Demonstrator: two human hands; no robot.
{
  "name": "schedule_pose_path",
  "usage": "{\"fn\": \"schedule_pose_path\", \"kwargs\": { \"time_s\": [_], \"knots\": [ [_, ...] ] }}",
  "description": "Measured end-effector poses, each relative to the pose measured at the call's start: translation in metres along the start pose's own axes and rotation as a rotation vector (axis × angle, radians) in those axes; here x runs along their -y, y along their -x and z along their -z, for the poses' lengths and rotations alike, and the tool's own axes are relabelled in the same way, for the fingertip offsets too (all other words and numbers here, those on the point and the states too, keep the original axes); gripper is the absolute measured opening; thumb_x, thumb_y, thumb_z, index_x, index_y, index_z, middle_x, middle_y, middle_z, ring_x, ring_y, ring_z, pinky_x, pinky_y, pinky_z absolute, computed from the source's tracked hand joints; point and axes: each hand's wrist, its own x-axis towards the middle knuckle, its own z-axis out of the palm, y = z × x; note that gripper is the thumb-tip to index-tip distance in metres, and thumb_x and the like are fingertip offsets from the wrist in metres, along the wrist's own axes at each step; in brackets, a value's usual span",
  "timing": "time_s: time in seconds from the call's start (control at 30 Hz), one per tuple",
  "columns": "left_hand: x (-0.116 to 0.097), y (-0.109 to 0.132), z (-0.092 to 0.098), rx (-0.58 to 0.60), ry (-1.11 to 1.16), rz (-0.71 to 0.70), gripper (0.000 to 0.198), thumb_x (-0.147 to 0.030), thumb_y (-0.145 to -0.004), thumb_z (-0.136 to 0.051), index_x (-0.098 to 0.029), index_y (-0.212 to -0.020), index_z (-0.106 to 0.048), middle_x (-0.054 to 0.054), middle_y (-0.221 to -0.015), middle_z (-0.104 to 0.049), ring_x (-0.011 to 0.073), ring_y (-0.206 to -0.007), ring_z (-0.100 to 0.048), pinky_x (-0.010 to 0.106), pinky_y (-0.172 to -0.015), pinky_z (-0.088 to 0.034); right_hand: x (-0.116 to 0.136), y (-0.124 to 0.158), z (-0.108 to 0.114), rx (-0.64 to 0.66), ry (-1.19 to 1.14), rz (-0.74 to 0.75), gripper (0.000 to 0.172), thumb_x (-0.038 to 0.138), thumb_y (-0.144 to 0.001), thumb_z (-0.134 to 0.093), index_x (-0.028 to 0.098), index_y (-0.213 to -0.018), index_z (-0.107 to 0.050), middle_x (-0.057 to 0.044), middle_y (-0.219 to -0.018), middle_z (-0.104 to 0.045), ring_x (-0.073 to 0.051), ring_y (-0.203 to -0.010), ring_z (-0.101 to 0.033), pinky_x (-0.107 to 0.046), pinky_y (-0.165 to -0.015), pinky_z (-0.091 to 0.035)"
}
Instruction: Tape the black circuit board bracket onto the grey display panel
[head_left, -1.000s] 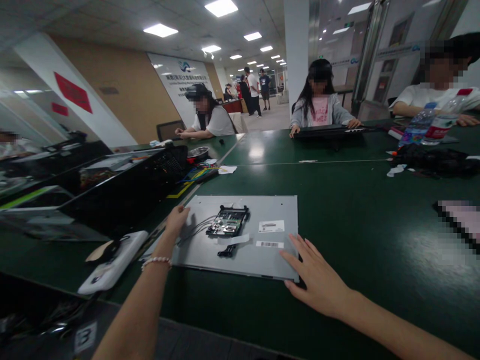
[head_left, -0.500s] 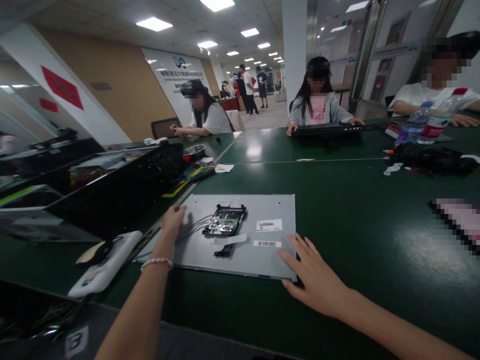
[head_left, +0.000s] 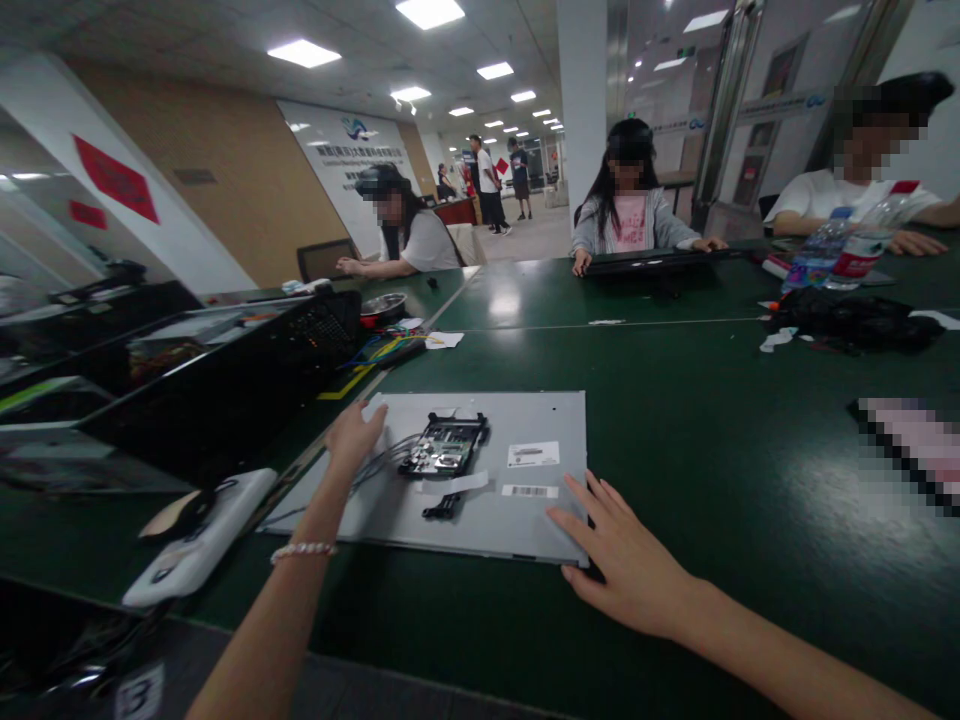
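Observation:
A silver display panel (head_left: 480, 530) lies back side up on the green table, with a small circuit board (head_left: 448, 445) in a black frame. Thin grey cables run left from the board. Below it are a pale tape strip (head_left: 452, 484) and a small black bracket (head_left: 442, 507). At the panel's far left edge is my left hand (head_left: 355, 437), thumb apart from the fingers, fingertips partly hidden. My right hand (head_left: 626, 555) rests at the right edge, fingers spread over the panel's surface and thumb by the near corner.
Left of the panel lie a white device (head_left: 202, 540) and a large black open casing (head_left: 225, 390). Coloured wires (head_left: 386, 350) lie behind it. On the right are a pink-screened phone (head_left: 911, 445), a black bag (head_left: 855, 318) and bottles (head_left: 859, 255). Several people sit across the table.
My left hand has shifted slightly right and up along the panel's edge, its thumb now apart from the fingers. The right hand stays on the panel's right edge. The view has shifted a little.

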Motion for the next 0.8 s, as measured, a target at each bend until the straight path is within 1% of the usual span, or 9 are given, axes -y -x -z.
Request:
{"fn": "schedule_pose_path", "kwargs": {
  "time_s": [0.03,0.13,0.2,0.27,0.37,0.43,0.57,0.63,0.8],
  "knots": [
    [-0.012,0.010,0.002,0.005,-0.007,-0.049,0.053,-0.042,-0.092,-0.043,-0.007,-0.131,-0.054,0.020,-0.134,-0.057,0.0334,-0.127,-0.050,0.045,-0.105,-0.040,0.000,0.000,0.000,0.003,-0.001,0.000,0.062,0.046,-0.094,-0.051,0.033,-0.153,-0.033,-0.004,-0.167,-0.005,-0.033,-0.151,-0.002,-0.053,-0.121,-0.008],
    [-0.049,0.060,0.011,0.086,0.010,-0.346,0.057,-0.046,-0.093,-0.038,-0.011,-0.136,-0.051,0.014,-0.141,-0.053,0.0270,-0.133,-0.046,0.038,-0.112,-0.034,0.001,-0.001,0.001,0.017,-0.005,-0.004,0.063,0.046,-0.094,-0.051,0.032,-0.153,-0.033,-0.003,-0.167,-0.004,-0.034,-0.151,-0.001,-0.054,-0.121,-0.008],
    [-0.069,0.101,0.016,0.198,-0.066,-0.484,0.058,-0.051,-0.091,-0.040,-0.018,-0.138,-0.052,0.011,-0.148,-0.047,0.0284,-0.136,-0.043,0.042,-0.113,-0.032,0.001,-0.002,0.001,0.024,-0.002,-0.007,0.063,0.045,-0.094,-0.052,0.032,-0.152,-0.034,-0.003,-0.167,-0.005,-0.035,-0.151,0.000,-0.055,-0.121,-0.008],
    [-0.081,0.139,0.016,0.220,-0.195,-0.496,0.062,-0.055,-0.084,-0.053,-0.025,-0.138,-0.054,0.011,-0.153,-0.041,0.0376,-0.139,-0.037,0.054,-0.114,-0.026,0.002,-0.003,0.001,0.021,0.007,-0.006,0.062,0.043,-0.093,-0.053,0.031,-0.152,-0.036,-0.004,-0.167,-0.005,-0.035,-0.151,0.000,-0.055,-0.121,-0.008],
    [-0.084,0.171,0.007,0.222,-0.305,-0.524,0.066,-0.058,-0.080,-0.056,-0.031,-0.140,-0.053,0.011,-0.154,-0.039,0.0422,-0.143,-0.027,0.063,-0.114,-0.018,0.003,-0.004,0.001,0.024,0.011,-0.003,0.062,0.043,-0.093,-0.053,0.030,-0.152,-0.036,-0.005,-0.167,-0.007,-0.035,-0.151,-0.001,-0.054,-0.121,-0.008],
    [-0.079,0.175,-0.002,0.237,-0.345,-0.513,0.067,-0.061,-0.083,-0.051,-0.033,-0.143,-0.050,0.011,-0.155,-0.037,0.0421,-0.143,-0.028,0.064,-0.113,-0.018,0.003,-0.004,0.002,0.033,0.005,-0.012,0.062,0.044,-0.094,-0.052,0.031,-0.152,-0.036,-0.005,-0.167,-0.007,-0.035,-0.151,-0.001,-0.054,-0.121,-0.008],
    [-0.064,0.158,-0.012,0.233,-0.380,-0.477,0.061,-0.058,-0.092,-0.039,-0.037,-0.148,-0.043,0.010,-0.157,-0.034,0.0391,-0.143,-0.030,0.066,-0.110,-0.022,0.006,-0.004,0.004,0.039,0.000,-0.022,0.062,0.045,-0.094,-0.052,0.031,-0.152,-0.036,-0.006,-0.167,-0.009,-0.036,-0.150,-0.002,-0.055,-0.121,-0.009],
    [-0.058,0.147,-0.012,0.216,-0.389,-0.467,0.058,-0.054,-0.094,-0.038,-0.038,-0.149,-0.042,0.010,-0.157,-0.035,0.0379,-0.143,-0.031,0.065,-0.109,-0.023,0.006,-0.005,0.004,0.035,0.002,-0.016,0.062,0.044,-0.094,-0.051,0.029,-0.152,-0.037,-0.008,-0.166,-0.011,-0.036,-0.150,-0.002,-0.054,-0.121,-0.008],
    [-0.047,0.118,-0.009,0.201,-0.395,-0.441,0.054,-0.047,-0.094,-0.038,-0.034,-0.146,-0.047,0.014,-0.152,-0.042,0.0416,-0.137,-0.039,0.068,-0.105,-0.026,0.004,-0.005,0.003,0.031,-0.003,-0.006,0.062,0.046,-0.095,-0.049,0.029,-0.153,-0.035,-0.008,-0.167,-0.009,-0.036,-0.150,-0.001,-0.055,-0.121,-0.008]
  ]
}}
